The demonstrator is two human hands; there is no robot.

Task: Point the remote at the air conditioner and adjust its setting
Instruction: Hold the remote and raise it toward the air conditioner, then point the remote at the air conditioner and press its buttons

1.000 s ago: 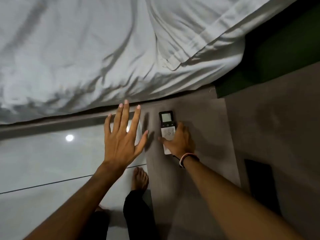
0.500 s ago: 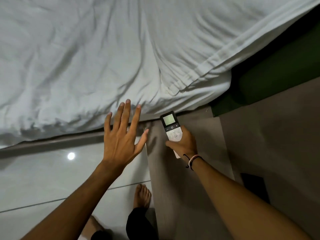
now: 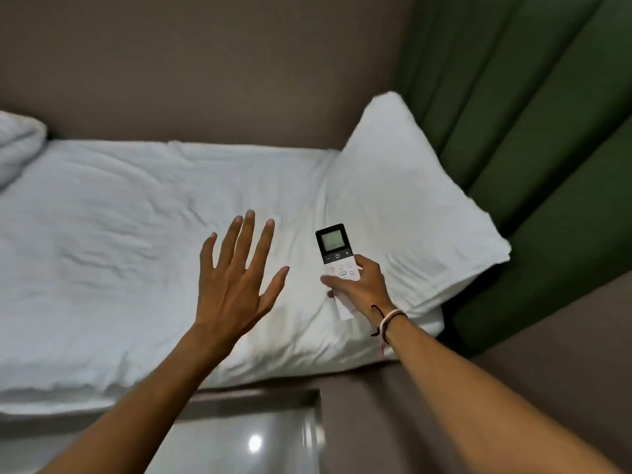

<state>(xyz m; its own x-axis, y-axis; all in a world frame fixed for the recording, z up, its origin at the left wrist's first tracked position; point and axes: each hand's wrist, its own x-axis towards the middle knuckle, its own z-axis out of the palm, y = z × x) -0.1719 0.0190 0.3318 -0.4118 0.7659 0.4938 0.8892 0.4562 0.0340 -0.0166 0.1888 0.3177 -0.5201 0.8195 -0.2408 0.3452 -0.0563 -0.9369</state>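
Observation:
My right hand (image 3: 359, 289) grips a white remote (image 3: 334, 251) with a black top and a lit grey display; its upper end points away from me, over the bed. The thumb lies across the white button area. My left hand (image 3: 236, 285) hovers to the left of the remote, palm down, fingers spread, holding nothing. No air conditioner is in view.
A bed with a rumpled white sheet (image 3: 119, 251) fills the middle, with a white pillow (image 3: 403, 206) at its right end. A green padded headboard (image 3: 530, 131) stands at the right, a brown wall (image 3: 205, 63) behind. A brown side surface (image 3: 393, 422) and shiny floor tiles (image 3: 239, 439) lie below.
My right hand has lifted the remote off the brown side surface and holds it over the bed. The view has tilted up, so the wall, pillow and headboard now show. My left hand stays spread.

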